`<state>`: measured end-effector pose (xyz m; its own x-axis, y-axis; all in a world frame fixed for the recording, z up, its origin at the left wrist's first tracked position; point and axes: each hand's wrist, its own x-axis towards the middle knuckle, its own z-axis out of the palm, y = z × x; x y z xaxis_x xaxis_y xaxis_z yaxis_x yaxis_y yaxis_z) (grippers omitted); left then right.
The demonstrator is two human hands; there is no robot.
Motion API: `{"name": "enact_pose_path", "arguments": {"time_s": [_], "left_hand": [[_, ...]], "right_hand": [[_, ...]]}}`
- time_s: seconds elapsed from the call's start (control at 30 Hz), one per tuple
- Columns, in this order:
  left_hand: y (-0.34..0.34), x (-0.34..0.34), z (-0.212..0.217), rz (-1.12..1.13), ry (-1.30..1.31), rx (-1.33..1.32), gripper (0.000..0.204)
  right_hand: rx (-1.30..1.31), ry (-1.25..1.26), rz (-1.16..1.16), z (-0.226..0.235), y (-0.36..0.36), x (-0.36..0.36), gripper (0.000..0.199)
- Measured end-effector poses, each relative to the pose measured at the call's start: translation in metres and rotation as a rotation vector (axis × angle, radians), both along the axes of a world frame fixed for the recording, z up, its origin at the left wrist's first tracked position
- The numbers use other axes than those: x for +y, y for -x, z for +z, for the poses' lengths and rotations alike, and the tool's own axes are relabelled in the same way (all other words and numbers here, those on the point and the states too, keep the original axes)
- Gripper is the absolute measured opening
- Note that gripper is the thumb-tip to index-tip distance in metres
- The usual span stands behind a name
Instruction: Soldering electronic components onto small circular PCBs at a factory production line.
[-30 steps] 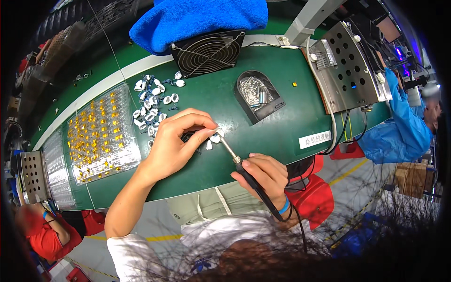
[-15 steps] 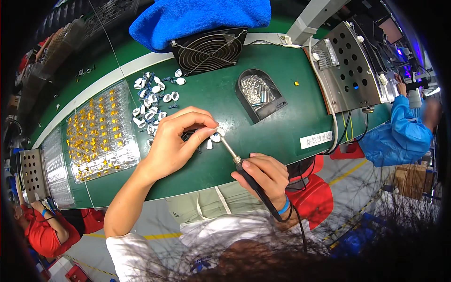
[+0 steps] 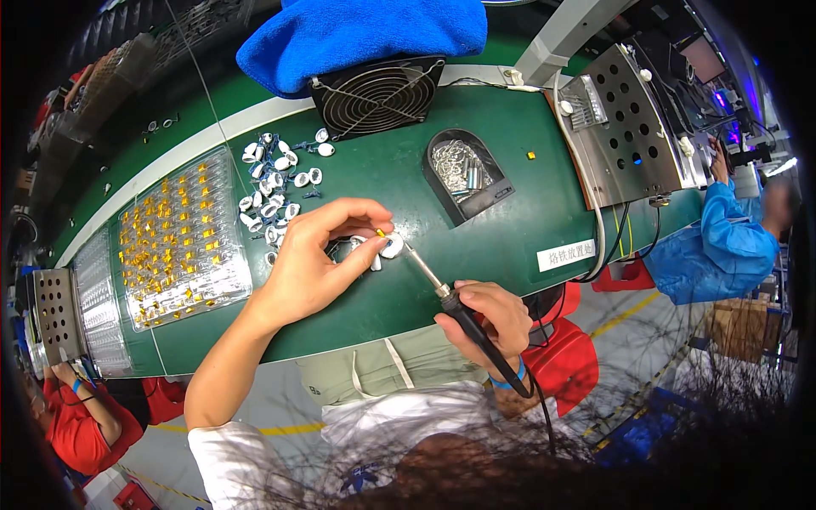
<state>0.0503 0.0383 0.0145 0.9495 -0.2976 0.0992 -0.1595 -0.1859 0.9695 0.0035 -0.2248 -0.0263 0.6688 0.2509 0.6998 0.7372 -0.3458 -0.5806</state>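
My left hand [image 3: 319, 259] rests on the green bench [image 3: 501, 217] and pinches a small white ring-shaped part [image 3: 391, 246] between thumb and fingers. My right hand [image 3: 489, 319] grips the black handle of a soldering iron [image 3: 463, 319] like a pen. The iron's metal tip [image 3: 408, 252] touches the white part at my left fingertips. A black cable runs from the handle down past my wrist. A few more small white parts lie under my left hand.
A pile of white ring parts [image 3: 276, 183] lies behind my left hand. A clear tray of small gold pieces [image 3: 178, 246] sits at left. A black fan [image 3: 374, 93], a blue cloth [image 3: 357, 30], a black dish of metal bits [image 3: 463, 170] and a perforated metal box [image 3: 633, 127] stand behind. A person in blue [image 3: 718, 246] is at right.
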Motion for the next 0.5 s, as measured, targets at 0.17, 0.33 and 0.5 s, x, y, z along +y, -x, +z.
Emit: {"name": "enact_pose_path", "arguments": {"time_s": [0.17, 0.33, 0.5], "left_hand": [[-0.0004, 0.001, -0.0011, -0.013, 0.009, 0.006, 0.036], [-0.0006, 0.0017, -0.0018, -0.009, 0.008, 0.009, 0.036], [-0.0004, 0.0027, -0.0025, -0.02, 0.008, 0.009, 0.036]], "right_hand": [[-0.004, 0.003, 0.002, 0.0006, -0.0035, 0.004, 0.04], [-0.048, 0.051, 0.003, 0.0028, -0.0058, 0.0065, 0.039], [-0.058, 0.058, 0.001, 0.003, -0.006, 0.0078, 0.039]]}}
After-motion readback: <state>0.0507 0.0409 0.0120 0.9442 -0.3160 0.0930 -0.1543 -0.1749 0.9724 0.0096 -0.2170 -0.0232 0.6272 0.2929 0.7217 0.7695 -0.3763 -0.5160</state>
